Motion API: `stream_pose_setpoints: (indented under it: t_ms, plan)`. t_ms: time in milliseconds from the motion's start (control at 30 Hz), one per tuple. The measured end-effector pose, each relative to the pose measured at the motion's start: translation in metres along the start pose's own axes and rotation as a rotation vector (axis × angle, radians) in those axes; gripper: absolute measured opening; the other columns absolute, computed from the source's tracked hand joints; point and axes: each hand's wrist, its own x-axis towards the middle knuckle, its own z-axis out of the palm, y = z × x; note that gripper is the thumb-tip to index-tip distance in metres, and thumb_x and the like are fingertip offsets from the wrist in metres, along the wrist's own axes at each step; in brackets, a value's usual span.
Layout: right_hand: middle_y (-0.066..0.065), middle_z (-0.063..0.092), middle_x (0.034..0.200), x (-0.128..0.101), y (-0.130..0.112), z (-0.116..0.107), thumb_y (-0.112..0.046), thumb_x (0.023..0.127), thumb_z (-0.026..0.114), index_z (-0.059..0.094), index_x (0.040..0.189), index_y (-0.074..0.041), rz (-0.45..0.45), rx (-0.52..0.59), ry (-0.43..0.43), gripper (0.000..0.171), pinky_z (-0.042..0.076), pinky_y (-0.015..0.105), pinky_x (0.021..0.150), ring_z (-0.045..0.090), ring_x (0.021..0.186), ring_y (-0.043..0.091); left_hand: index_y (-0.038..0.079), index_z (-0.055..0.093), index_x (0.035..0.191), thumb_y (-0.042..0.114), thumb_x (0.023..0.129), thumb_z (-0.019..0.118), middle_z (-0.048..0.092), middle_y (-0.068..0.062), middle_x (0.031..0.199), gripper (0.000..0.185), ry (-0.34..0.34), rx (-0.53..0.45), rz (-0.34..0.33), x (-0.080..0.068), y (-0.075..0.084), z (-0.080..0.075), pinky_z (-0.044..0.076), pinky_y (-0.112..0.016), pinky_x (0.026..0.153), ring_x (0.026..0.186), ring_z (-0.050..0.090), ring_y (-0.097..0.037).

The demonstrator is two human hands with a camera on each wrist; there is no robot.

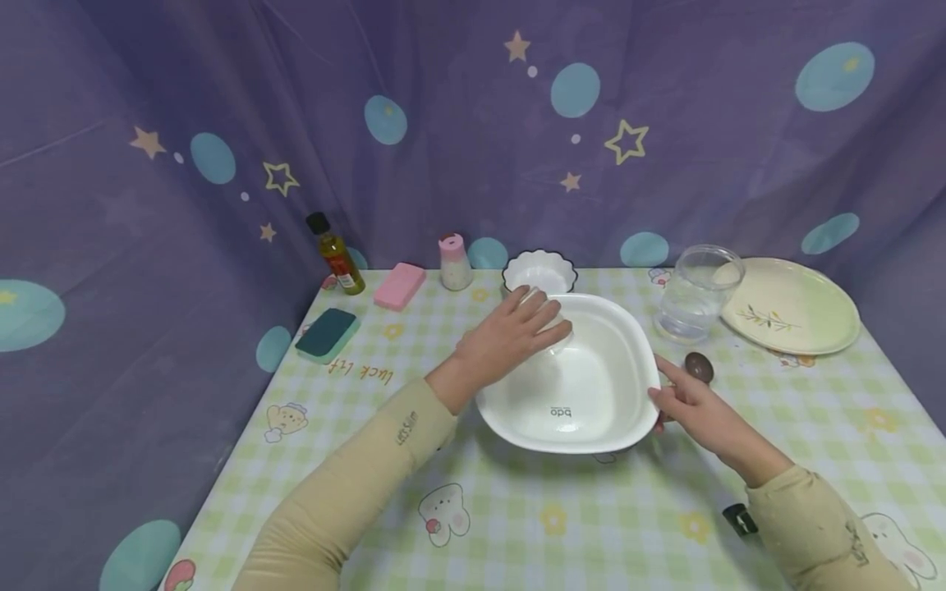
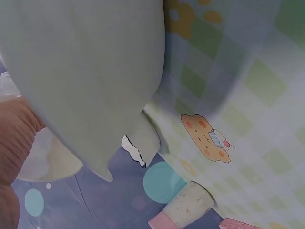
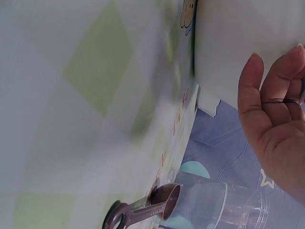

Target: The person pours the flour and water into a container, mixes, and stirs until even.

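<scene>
Close up, the white basin (image 2: pixel 95 71) hangs over the checked cloth (image 2: pixel 267 124), the left hand (image 2: pixel 16 138) past its rim, a clear thing (image 2: pixel 7 86) beside it. Beyond sit a scalloped bowl (image 2: pixel 145 136), pink-topped jar (image 2: pixel 188 206), pink sponge (image 2: pixel 236 224), and dotted curtain (image 2: pixel 109 205).

Seeing a black-capped oil bottle (image 1: pixel 342 264) standing at the far left of the cloth-covered desk (image 1: pixel 606 566), a pink sponge (image 1: pixel 400 286) lying just right of it, and a green sponge (image 1: pixel 328 335) lying nearer. Noticing a pink-topped shaker (image 1: pixel 455 264) standing farther right, then a scalloped white bowl (image 1: pixel 540 268) resting at the far edge. Finding a clear container (image 1: pixel 691 305) standing at the far right beside a pale plate (image 1: pixel 805 300), a brown measuring spoon (image 1: pixel 698 368) lying nearer. Glimpsing a purple curtain (image 1: pixel 458 189) hanging behind.
</scene>
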Motion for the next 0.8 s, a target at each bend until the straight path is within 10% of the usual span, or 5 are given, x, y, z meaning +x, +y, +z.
stream_pose_setpoints:
  t_ms: [800]
  plan:
    - [0.013, 0.063, 0.074, -0.0005, -0.0008, -0.0003, -0.019, 0.104, 0.048, 0.008, 0.157, -0.007, -0.019, 0.019, -0.020, 0.067, 0.047, 0.029, 0.076, 0.064, 0.073, 0.031, 0.025, 0.035, 0.147, 0.001, 0.100, 0.044, 0.037, -0.007, 0.145, 0.054, 0.037, -0.002, 0.032, -0.0001, 0.0102, 0.0005, 0.018, -0.049, 0.115, 0.134, 0.034, -0.030]
